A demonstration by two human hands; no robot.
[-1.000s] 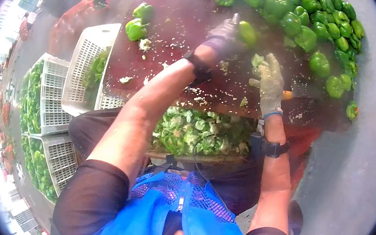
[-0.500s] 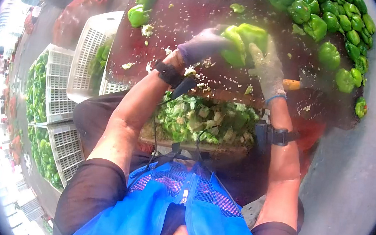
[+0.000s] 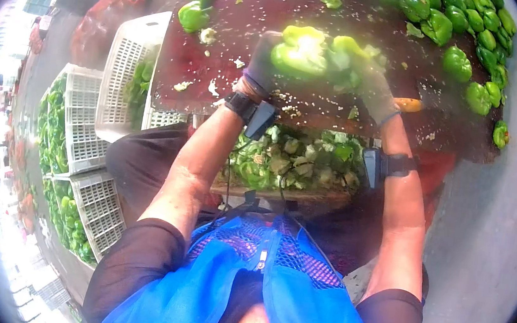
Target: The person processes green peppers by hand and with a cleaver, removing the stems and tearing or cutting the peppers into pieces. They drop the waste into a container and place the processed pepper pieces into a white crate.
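My left hand [image 3: 262,60], in a dark purple glove, is closed on one piece of a green bell pepper [image 3: 299,52], whose pale inside faces up. Just to the right, my gloved right hand [image 3: 374,85] grips another pepper piece [image 3: 346,51]; its fingers are blurred. Both pieces are above the dark red tabletop [image 3: 235,31], which is scattered with pale seeds and scraps. Beside my right wrist lies an orange handle [image 3: 408,104], perhaps a knife's; its blade is not distinct.
Whole green peppers [image 3: 438,27] are heaped at the table's far right. Two pepper pieces [image 3: 193,16] lie at the left. Below the table edge is a container of pepper cores and scraps [image 3: 297,159]. White crates [image 3: 129,76] with green peppers stand at the left.
The pepper, earlier together between my hands, is now in separate pieces, one in each hand. My left hand has turned its piece so the inside shows.
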